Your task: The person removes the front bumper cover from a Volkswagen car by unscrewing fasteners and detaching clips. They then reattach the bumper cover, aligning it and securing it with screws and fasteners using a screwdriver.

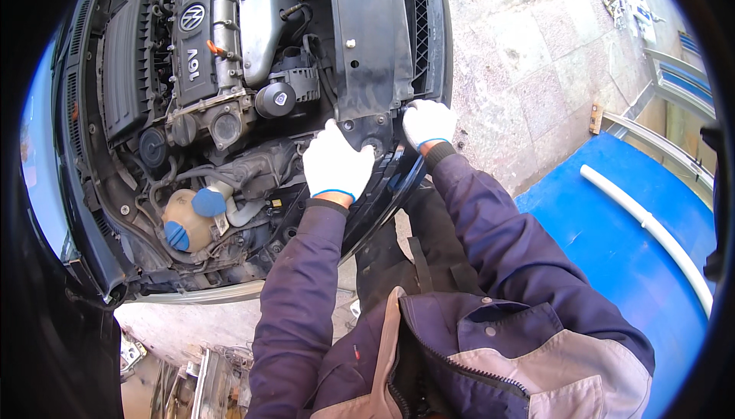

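My left hand, in a white glove, rests at the near end of the black front panel of an open car engine bay. Its thumb and forefinger are spread apart, and it holds nothing that I can see. Bolt heads show in the panel beside it. My right hand, also gloved in white, is at the car's front edge, by the end of the black grille. Its fingers are curled and closed; what they grip is hidden.
The engine cover and a silver metal shield lie beyond my left hand. Nearer left stands a tan fluid reservoir with blue caps. To my right are a blue panel, a white tube and metal frames.
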A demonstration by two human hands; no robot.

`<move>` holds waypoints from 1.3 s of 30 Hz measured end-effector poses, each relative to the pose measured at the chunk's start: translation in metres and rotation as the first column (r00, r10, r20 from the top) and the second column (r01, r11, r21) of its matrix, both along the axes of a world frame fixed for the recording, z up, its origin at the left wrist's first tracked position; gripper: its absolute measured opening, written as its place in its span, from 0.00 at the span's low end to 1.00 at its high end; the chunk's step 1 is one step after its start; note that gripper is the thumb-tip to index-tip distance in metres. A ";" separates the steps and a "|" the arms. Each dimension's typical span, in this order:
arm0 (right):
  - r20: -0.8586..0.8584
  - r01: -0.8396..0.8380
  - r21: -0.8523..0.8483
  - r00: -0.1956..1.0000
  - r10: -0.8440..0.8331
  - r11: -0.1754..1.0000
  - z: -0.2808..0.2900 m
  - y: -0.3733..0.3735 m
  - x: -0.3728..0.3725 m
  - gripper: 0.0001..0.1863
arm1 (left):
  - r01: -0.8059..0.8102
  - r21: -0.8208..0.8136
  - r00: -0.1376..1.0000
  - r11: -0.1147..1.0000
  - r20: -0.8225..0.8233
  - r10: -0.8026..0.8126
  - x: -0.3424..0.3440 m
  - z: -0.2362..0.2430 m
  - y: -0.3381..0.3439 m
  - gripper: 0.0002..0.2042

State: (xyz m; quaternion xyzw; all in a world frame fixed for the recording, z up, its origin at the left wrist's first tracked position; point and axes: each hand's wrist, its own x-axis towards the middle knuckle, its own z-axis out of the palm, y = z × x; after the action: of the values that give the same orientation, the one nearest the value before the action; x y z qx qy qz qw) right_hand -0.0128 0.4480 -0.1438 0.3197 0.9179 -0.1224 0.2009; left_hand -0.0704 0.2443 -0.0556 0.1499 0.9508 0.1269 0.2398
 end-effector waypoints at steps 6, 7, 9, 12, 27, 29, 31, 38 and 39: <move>0.004 -0.045 -0.100 0.999 0.045 0.994 0.002 0.009 0.000 0.19 | -0.088 -0.038 0.992 0.995 -0.094 0.084 0.013 0.002 0.021 0.43; -0.001 -0.075 -0.136 0.997 0.076 0.988 0.002 0.011 0.000 0.19 | -0.090 -0.037 0.990 0.995 -0.108 0.086 0.015 0.002 0.022 0.43; -0.023 -0.134 -0.195 0.991 0.132 0.972 0.001 0.020 -0.002 0.19 | -0.077 0.015 0.987 0.997 -0.143 0.079 0.015 0.002 0.021 0.43; -0.048 -0.236 -0.330 0.971 0.233 0.914 -0.004 0.031 -0.006 0.19 | -0.080 0.045 0.995 0.996 -0.054 0.083 0.015 0.001 0.014 0.43; 0.030 -0.148 -0.533 0.981 0.194 0.833 0.021 0.037 -0.019 0.29 | -0.600 0.239 0.526 0.763 0.837 0.152 0.228 0.030 -0.038 0.22; 0.026 -0.156 -0.534 0.979 0.200 0.831 0.024 0.037 -0.019 0.30 | -0.978 -0.210 -0.210 0.007 0.976 0.060 0.257 -0.002 -0.033 0.24; 0.036 -0.171 -0.523 0.974 0.222 0.835 0.026 0.037 -0.019 0.30 | -0.868 -0.374 -0.321 -0.326 0.925 -0.206 0.277 -0.033 -0.029 0.18; 0.048 -0.178 -0.522 0.970 0.237 0.834 0.028 0.038 -0.023 0.33 | -0.520 -0.323 -0.147 -0.791 0.946 -0.290 0.282 -0.086 0.038 0.21; 0.055 -0.203 -0.496 0.963 0.264 0.844 0.027 0.040 -0.025 0.32 | -0.439 -0.305 -0.201 -0.845 0.950 -0.239 0.275 -0.086 0.053 0.25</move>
State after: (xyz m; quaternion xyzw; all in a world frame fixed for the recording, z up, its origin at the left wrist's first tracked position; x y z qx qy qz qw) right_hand -0.0380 0.4882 -0.1168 0.1513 0.8756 -0.3038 0.3436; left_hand 0.2050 0.2970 -0.1417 -0.5638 0.0301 0.8208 0.0868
